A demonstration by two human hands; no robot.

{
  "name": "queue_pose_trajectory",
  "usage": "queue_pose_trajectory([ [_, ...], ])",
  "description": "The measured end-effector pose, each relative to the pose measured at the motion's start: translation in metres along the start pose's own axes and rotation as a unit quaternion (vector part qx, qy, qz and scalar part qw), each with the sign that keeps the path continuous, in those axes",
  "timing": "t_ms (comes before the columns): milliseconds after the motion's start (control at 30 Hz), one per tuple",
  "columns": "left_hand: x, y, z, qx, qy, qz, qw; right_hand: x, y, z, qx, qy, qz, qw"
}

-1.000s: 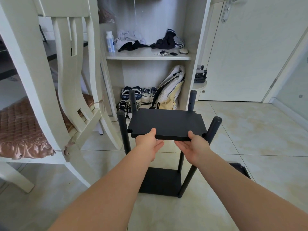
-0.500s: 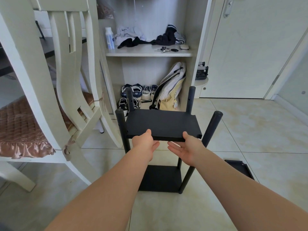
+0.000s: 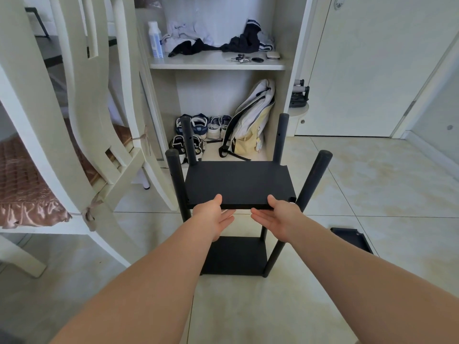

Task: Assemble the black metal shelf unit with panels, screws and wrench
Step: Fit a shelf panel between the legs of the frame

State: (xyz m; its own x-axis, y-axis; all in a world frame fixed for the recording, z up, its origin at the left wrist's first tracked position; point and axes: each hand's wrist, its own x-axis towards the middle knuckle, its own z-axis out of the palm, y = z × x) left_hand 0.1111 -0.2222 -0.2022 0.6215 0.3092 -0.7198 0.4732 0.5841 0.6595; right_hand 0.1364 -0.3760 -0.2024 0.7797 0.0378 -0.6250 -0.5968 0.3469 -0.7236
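— So, where is the upper panel sitting?
— Level, held between the front left post, the back left post, the back right post and the front right post. It is partway up them, and all four rise above it. Below it the bottom panel sits low between the same posts, just above the tiled floor.
— And the grip?
— Loose on both sides. The left hand has its thumb laid on top of the panel's front edge and its fingers stretched straight underneath, palm up. The right hand mirrors it, nearer the front right corner. Neither hand curls round the panel. Whether the fingers actually touch the underside, I cannot tell.
— Anything else nearby?
— A spare black panel lies flat on the floor to the right, well apart from the posts. A pale chair with a brown cushion stands to the left. Behind the posts a cabinet holds shoes and a backpack. On its shelf above are a bottle, clothes and keys
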Motion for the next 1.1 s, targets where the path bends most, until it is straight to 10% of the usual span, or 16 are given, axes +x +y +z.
queue_pose_trajectory([
  [567,0.024,-0.045,0.002,-0.165,0.072,-0.008,0.984,0.054,0.035,0.002,-0.048,0.021,0.005,0.999],
  [1100,0.017,-0.043,-0.030,-0.102,0.028,0.011,0.994,0.053,0.022,0.002,-0.050,-0.041,0.012,0.998],
])
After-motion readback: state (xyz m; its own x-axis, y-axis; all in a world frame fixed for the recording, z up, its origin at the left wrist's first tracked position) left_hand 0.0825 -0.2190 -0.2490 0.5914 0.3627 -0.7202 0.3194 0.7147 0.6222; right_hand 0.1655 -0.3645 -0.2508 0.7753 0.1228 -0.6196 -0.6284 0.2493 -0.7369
